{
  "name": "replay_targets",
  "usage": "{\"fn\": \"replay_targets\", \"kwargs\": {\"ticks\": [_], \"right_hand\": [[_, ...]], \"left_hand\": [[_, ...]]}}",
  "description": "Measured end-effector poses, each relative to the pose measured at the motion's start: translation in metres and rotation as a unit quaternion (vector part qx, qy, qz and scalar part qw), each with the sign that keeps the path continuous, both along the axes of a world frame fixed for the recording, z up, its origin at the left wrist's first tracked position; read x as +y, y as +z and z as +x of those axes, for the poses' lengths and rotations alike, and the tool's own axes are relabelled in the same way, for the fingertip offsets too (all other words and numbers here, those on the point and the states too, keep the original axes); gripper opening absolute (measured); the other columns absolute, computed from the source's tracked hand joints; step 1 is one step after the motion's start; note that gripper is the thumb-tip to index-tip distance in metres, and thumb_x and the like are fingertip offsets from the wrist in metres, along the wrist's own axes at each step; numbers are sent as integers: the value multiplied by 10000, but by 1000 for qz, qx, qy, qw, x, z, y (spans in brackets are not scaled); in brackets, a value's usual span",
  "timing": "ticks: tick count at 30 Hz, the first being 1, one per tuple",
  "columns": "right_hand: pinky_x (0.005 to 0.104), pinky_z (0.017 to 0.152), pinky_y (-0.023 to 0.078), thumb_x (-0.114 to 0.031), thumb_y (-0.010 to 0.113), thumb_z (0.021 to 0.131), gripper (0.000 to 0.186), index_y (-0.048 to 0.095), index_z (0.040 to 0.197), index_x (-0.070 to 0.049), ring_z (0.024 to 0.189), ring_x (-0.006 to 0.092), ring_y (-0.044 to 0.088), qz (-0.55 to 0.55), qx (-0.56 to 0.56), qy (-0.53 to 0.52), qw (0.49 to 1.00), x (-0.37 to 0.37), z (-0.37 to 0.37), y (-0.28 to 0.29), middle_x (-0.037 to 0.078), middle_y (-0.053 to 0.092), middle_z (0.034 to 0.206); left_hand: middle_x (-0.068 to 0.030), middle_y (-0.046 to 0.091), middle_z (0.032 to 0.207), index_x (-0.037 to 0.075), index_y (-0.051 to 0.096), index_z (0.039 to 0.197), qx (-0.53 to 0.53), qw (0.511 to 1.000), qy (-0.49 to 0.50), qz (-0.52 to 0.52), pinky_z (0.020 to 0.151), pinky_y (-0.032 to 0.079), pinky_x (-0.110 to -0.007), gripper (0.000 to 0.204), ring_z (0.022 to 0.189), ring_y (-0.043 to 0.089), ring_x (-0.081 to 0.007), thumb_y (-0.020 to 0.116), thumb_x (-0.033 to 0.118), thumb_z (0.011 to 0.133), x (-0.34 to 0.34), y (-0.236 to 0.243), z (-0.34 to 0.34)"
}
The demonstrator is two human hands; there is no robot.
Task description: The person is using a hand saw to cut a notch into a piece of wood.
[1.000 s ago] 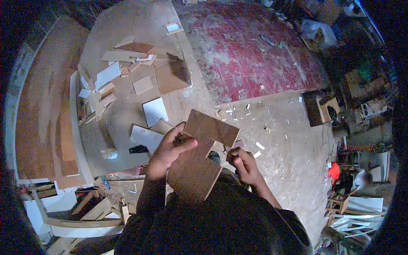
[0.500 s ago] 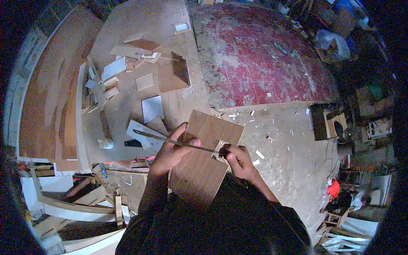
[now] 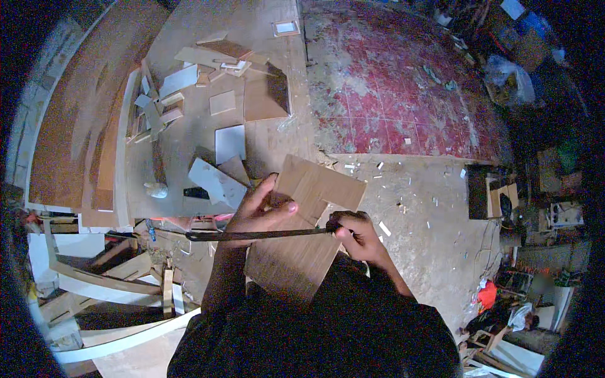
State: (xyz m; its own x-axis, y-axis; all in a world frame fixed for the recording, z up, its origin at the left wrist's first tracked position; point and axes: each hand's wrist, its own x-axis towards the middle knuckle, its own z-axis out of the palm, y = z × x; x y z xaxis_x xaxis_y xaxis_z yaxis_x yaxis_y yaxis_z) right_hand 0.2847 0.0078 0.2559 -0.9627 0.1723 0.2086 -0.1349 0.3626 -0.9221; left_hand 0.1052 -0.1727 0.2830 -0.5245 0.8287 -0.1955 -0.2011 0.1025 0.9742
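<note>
A brown wood-grain board [image 3: 291, 252] with a notch cut into its right side is held tilted in front of my body. My left hand [image 3: 258, 211] grips its left edge, thumb lying on the top face and the other fingers partly hidden. My right hand [image 3: 356, 233] is closed round the near end of a long, narrow dark file [image 3: 261, 235]. The file stretches leftward across the board, passing over my left wrist, just below the notch. Whether it touches the board I cannot tell.
A worktop [image 3: 183, 132] at the left bears several board offcuts [image 3: 222, 102] and a white panel [image 3: 230, 143]. Scrap strips [image 3: 113, 283] are piled at lower left. Small chips lie on the floor [image 3: 416, 227]; an open cardboard box [image 3: 504, 200] stands at the right.
The file has swung from a slant across the notch to nearly level below it, its far end moving down and left. My left hand keeps hold of the board. The view has shifted slightly.
</note>
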Motion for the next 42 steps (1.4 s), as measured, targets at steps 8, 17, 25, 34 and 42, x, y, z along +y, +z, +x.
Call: {"fn": "replay_targets", "kwargs": {"ticks": [8,17,25,34,42], "right_hand": [[376,567,394,-256,586,919,242,608,827,-33,582,280,535,-32,-58,67,996,7,-6,4,126,524,653],[287,608,462,-291,587,944,228,628,934,-67,651,142,591,-127,-158,115,972,11,-7,11,31,583,684],[223,550,415,-293,637,913,233,624,955,-65,631,78,525,-356,-346,133,858,17,-6,29,-1,565,711],[240,614,441,-282,648,906,239,643,936,-45,705,94,540,-332,-211,86,915,9,-9,8,6,613,820],[270,611,437,-288,607,931,272,620,903,-18,700,115,526,-254,-146,103,951,15,-10,-14,10,586,770]], "left_hand": [[-40,615,971,23,413,1340,64,996,0,57,824,466,-295,560,901,588,-122,693,98,861,-7,-14,1],[-33,621,987,36,374,1364,-44,998,-38,-2,859,474,-284,565,927,597,-104,659,48,875,-4,-1,-7],[-46,636,989,93,234,1480,27,995,-83,53,873,491,-321,739,943,611,-118,633,-31,870,-5,-29,-8],[-16,591,935,50,421,1275,-100,991,-89,14,756,439,-251,479,854,538,-90,661,230,902,3,7,-15],[-41,602,1067,44,353,1425,-120,990,3,77,900,442,-284,653,989,559,-116,687,163,876,-6,-21,-15]]}}
